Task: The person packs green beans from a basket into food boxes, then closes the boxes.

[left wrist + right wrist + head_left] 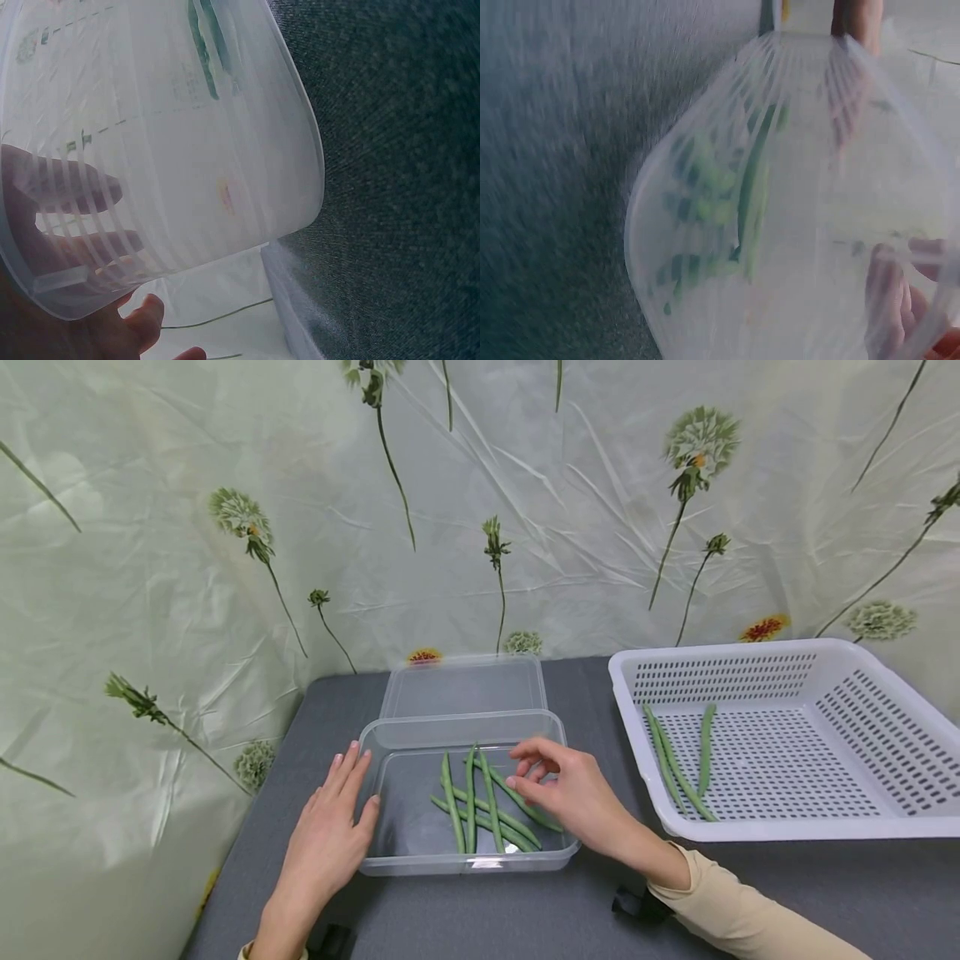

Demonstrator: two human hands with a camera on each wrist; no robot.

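A clear plastic container [408, 866] holds several green beans [491, 810], some lying across others. My left hand [330, 827] rests at the container's left rim, fingers stretched out and thumb over the inside edge. Through the container's side, parts of its fingers [97, 187] show in the left wrist view. My right hand [570, 785] hovers over the right side of the container, above the beans, with fingers loosely bent and no bean between thumb and fingertips. In the right wrist view its fingers [889, 292] appear behind the translucent wall.
Behind the container lies a clear lid [465, 685]. To the right stands a white perforated basket [757, 831] with a few green beans [686, 760] at its left side. Both sit on a grey-covered table [480, 918], backed by a floral curtain [450, 527].
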